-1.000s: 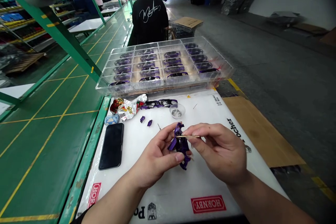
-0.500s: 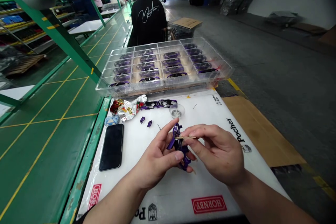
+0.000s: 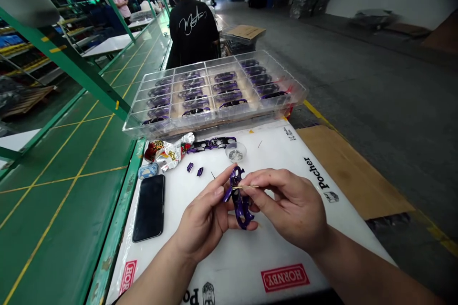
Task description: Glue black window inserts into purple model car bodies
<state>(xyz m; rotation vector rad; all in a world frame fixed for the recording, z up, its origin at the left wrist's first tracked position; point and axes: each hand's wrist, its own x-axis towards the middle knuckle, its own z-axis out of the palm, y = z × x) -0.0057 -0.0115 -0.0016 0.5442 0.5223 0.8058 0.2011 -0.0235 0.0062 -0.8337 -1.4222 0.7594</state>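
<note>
My left hand (image 3: 209, 217) is closed around a glossy purple and black plastic part (image 3: 243, 209) with rounded openings, held upright above the white work surface. Between the thumb and fingers of my right hand (image 3: 289, 205) is a thin wooden stick (image 3: 250, 186); its tip touches the upper part of the purple piece. Just beyond my hands stands a small clear dish (image 3: 236, 152) with bits of transparent material in it. Two small purple pieces (image 3: 195, 169) lie to its left. Behind them rests a row of purple and black parts (image 3: 211, 144).
A clear compartment tray (image 3: 214, 116) with several purple parts stands at the back. On the left lie a black phone (image 3: 149, 207), a blue packet (image 3: 148, 170) and a crumpled foil wrapper (image 3: 175, 151). A green post (image 3: 82, 71) rises beside the table. A person in black (image 3: 193, 28) sits ahead.
The view has shifted slightly to the right. My left thumb has moved up the purple part, exposing more of its lower portion. The stick still touches the part's upper area.
</note>
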